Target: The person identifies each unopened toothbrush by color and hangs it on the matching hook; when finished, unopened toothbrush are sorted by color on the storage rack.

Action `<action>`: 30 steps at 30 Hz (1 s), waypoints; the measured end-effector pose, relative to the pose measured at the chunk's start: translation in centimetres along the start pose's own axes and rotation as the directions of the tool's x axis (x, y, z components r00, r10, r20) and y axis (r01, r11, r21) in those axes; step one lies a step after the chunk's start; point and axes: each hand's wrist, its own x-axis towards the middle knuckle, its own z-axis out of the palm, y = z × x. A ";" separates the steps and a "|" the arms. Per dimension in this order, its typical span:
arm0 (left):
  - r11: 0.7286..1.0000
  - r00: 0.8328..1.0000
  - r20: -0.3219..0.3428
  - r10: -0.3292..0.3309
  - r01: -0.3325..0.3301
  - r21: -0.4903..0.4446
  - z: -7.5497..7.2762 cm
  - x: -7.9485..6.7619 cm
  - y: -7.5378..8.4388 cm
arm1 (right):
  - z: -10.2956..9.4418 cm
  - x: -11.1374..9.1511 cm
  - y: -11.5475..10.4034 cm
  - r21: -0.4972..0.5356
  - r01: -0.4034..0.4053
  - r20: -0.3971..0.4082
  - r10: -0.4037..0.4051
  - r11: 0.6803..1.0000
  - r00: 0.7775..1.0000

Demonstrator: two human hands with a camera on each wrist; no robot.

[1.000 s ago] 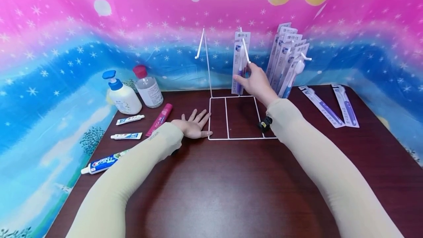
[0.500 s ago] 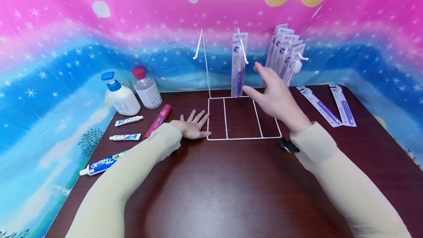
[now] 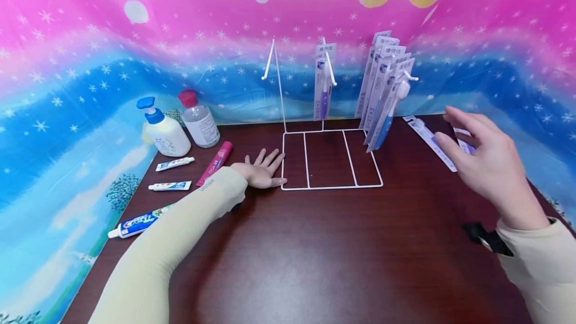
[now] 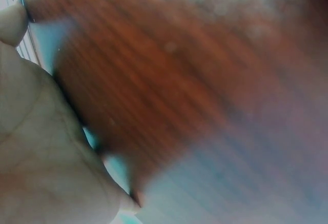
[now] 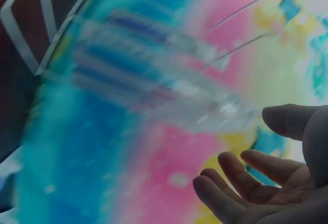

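Note:
My left hand [image 3: 263, 171] lies flat with spread fingers on the table, its thumb and fingertips at the left edge of the white wire rack [image 3: 332, 188]. In the left wrist view, its palm [image 4: 46, 142] shows beside blurred wood. A packaged purple toothbrush [image 3: 320, 91] hangs from the rack's middle hook, and several packaged toothbrushes [image 3: 382, 89] hang from the right one. The left hook [image 3: 268, 61] is bare. My right hand [image 3: 490, 164], holding nothing, hovers with parted fingers over two toothbrush packs on the table; one pack [image 3: 429, 143] shows well, the other [image 3: 462, 136] is mostly hidden.
Left of the rack stand a pump bottle [image 3: 166, 134] and a red-capped clear bottle [image 3: 201, 124]. Near them lie a pink tube [image 3: 216, 163], two small toothpaste tubes and a large blue toothpaste tube [image 3: 139, 223]. A patterned cloth [image 3: 216, 24] hangs behind the table.
My right hand has let go of the toothbrush pack on the middle hook and moved right, over the packs on the table. The left hand has stayed in place.

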 end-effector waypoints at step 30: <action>1.000 1.000 -0.002 0.008 -0.008 -0.010 -0.2 -0.5 0.6 | 6.2 6.6 19.7 -0.412 -0.217 0.395 0.388 0.885 0.832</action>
